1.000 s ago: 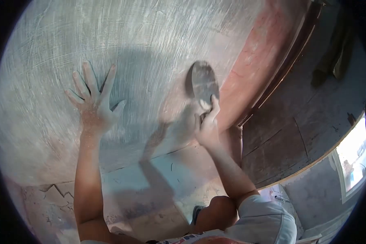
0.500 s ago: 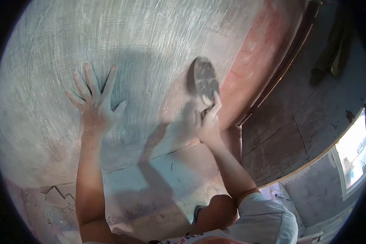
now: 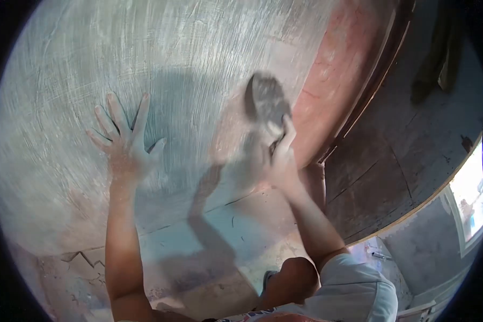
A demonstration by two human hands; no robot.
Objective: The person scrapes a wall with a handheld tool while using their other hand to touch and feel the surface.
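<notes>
The rough, streaked wall [image 3: 188, 48] fills most of the view. On its left part my left hand [image 3: 124, 142] rests palm-down with its fingers spread, whitened by dust. My right hand [image 3: 282, 150] grips the near end of a dark oval tool [image 3: 268, 99], whose exact kind I cannot make out. The tool is held at the wall beside a reddish painted band [image 3: 333, 70] and is slightly blurred. Shadows of the tool and my right arm fall on the wall to their left.
A dark edge strip [image 3: 373, 88] borders the red band. Beyond it lies a dark panelled surface [image 3: 375, 182], with a dark hanging cloth [image 3: 437, 59] at upper right. A bright window [image 3: 469, 193] is at far right. Cracks [image 3: 83, 257] mark the lower left wall.
My right hand has shifted slightly right and down in view, still gripping the tool. The left hand appears slightly lower, its fingers still spread. The surroundings have shifted slightly in view.
</notes>
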